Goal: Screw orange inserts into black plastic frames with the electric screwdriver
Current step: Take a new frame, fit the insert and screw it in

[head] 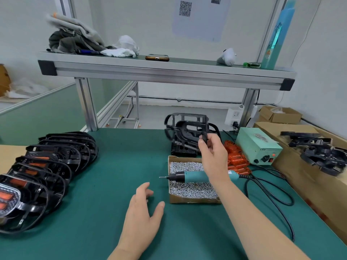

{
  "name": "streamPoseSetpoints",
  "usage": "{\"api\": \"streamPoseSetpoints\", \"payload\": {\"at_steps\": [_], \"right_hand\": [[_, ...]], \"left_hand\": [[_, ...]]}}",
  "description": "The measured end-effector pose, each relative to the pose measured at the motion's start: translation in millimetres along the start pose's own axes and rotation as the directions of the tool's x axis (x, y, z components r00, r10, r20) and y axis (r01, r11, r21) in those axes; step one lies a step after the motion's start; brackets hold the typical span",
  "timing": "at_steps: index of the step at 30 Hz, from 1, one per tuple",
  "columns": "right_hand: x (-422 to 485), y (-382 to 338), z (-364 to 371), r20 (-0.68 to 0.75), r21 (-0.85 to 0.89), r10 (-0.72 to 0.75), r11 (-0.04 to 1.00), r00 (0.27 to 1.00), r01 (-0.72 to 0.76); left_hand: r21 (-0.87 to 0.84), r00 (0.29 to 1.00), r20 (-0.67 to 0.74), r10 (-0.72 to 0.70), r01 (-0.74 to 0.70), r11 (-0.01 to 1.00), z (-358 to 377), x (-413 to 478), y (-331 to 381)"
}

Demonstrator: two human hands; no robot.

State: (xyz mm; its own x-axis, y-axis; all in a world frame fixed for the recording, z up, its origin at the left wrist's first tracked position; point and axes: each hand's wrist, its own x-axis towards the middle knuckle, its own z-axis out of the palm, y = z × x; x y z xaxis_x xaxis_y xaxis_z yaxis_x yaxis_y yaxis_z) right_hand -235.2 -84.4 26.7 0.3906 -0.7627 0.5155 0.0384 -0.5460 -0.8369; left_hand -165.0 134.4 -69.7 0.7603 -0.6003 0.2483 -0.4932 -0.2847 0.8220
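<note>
My right hand (213, 151) pinches the edge of a black plastic frame (185, 121), lifted and tilted above a small pile of black frames (181, 149) at the back of the green table. The teal electric screwdriver (195, 176) lies across a cardboard box of screws (189, 190), its bit pointing left, partly hidden by my right forearm. Orange inserts (237, 158) lie heaped just right of that box. My left hand (142, 214) hovers with relaxed fingers over the green mat, holding nothing.
A row of black frames with orange inserts fitted (43, 169) lies overlapped along the left. A pale green power supply (258, 145) stands at the right, its black cable (272, 196) looping over the mat. A cardboard box with more frames (319, 154) is at the far right. A shelf (165, 69) spans overhead.
</note>
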Motion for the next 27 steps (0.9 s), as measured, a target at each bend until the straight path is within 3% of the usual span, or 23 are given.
{"api": "streamPoseSetpoints", "payload": {"at_steps": [4, 7, 11, 15, 22, 27], "right_hand": [[-35.6, -2.4, -2.9, 0.072, 0.283, 0.272, 0.917, 0.960, -0.281], [-59.6, -4.8, -10.0, 0.148, 0.341, 0.396, 0.840, 0.906, -0.422], [-86.3, -11.8, -24.7, 0.217, 0.383, 0.455, 0.774, 0.864, -0.504], [-109.9, -9.7, -35.2, 0.270, 0.311, 0.485, 0.774, 0.832, -0.552], [-134.3, -3.1, -40.6, 0.354, 0.236, 0.525, 0.750, 0.774, -0.617], [-139.3, 0.7, -47.6, 0.344, 0.081, 0.498, 0.829, 0.796, -0.553]], "left_hand": [[-0.128, 0.998, -0.049, -0.046, 0.040, 0.991, -2.2, -0.7, 3.7], [-0.253, 0.993, -0.056, -0.100, 0.083, 0.964, -6.3, 0.0, 8.9], [-0.361, 0.988, -0.072, -0.138, 0.103, 0.927, -10.2, 0.6, 11.0], [-0.434, 0.979, -0.147, -0.139, 0.063, 0.899, -13.1, -0.4, 15.6], [-0.384, 0.973, -0.175, -0.149, 0.072, 0.920, -14.2, 0.7, 14.0], [-0.280, 0.979, -0.173, -0.107, 0.055, 0.959, -11.9, 2.6, 8.7]]}}
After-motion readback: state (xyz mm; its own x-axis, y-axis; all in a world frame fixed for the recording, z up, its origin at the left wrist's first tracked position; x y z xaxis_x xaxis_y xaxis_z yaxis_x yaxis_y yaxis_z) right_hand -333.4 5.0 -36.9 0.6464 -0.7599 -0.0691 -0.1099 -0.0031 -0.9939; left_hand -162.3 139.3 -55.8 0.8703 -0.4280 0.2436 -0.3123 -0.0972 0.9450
